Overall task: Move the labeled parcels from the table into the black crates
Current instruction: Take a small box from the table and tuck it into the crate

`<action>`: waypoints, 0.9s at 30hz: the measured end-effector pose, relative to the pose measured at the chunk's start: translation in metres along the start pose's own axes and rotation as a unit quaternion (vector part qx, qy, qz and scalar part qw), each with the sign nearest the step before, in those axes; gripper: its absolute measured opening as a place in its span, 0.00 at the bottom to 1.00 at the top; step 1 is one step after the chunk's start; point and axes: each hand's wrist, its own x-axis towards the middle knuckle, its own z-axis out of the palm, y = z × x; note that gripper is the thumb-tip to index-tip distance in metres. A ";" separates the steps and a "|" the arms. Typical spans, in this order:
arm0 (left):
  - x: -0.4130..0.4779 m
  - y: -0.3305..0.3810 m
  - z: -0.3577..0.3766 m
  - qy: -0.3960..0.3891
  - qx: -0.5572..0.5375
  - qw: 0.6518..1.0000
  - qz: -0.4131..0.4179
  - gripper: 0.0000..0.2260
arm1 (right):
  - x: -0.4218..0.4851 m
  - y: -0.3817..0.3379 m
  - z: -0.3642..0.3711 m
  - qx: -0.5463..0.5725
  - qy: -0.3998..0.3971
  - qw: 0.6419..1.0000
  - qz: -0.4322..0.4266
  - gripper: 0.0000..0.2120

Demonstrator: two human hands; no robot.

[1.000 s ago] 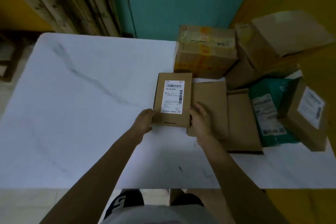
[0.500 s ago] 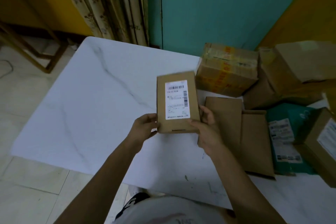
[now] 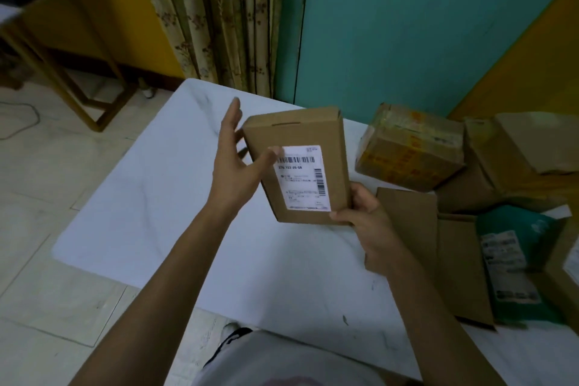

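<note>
A flat brown parcel (image 3: pixel 305 135) with a white barcode label is held up above the white table (image 3: pixel 150 197), tilted. My right hand (image 3: pixel 363 210) grips its lower right corner. My left hand (image 3: pixel 235 166) is against its left side, thumb on the label's edge and fingers spread upward. More parcels lie at the table's right: two flat brown mailers (image 3: pixel 416 222), a green bag with a label (image 3: pixel 513 263), a taped cardboard box (image 3: pixel 410 147) and a bigger box (image 3: pixel 513 153). No black crate is in view.
A teal door (image 3: pixel 391 25) and a flowered curtain (image 3: pixel 219 16) stand behind the table. A wooden frame (image 3: pixel 78 78) sits on the tiled floor at the left. A yellow wall (image 3: pixel 532 56) rises at the right.
The parcel has been lifted off the table and raised. My left hand slid from its lower left corner up along its left side, fingers opening. The view swung left.
</note>
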 end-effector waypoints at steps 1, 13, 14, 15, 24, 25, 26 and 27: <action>0.005 0.003 -0.003 0.003 0.039 0.999 0.022 0.31 | 0.001 -0.005 0.001 -0.011 -0.012 1.000 -0.003 0.23; 0.013 -0.034 -0.021 0.044 -0.310 0.906 -0.284 0.02 | 0.024 -0.070 0.020 0.197 0.159 0.962 -0.100 0.24; 0.009 -0.036 -0.019 0.048 -0.337 0.895 -0.288 0.03 | 0.025 -0.074 0.021 0.188 0.162 0.963 -0.105 0.24; 0.007 -0.038 -0.019 0.055 -0.352 0.889 -0.288 0.05 | 0.026 -0.075 0.023 0.175 0.161 0.965 -0.107 0.23; 0.071 0.020 -0.044 0.048 -0.177 0.980 -0.082 0.11 | 0.000 -0.004 0.061 0.150 0.003 0.981 0.125 0.17; 0.076 0.028 -0.041 0.021 -0.145 0.987 -0.066 0.12 | -0.002 0.003 0.070 0.162 -0.016 0.977 0.137 0.16; 0.080 0.034 -0.038 0.000 -0.128 0.990 -0.055 0.13 | -0.002 0.007 0.078 0.173 -0.030 0.974 0.143 0.16; 0.081 0.039 -0.034 -0.011 -0.121 0.991 -0.049 0.14 | -0.002 0.008 0.084 0.183 -0.038 0.971 0.147 0.15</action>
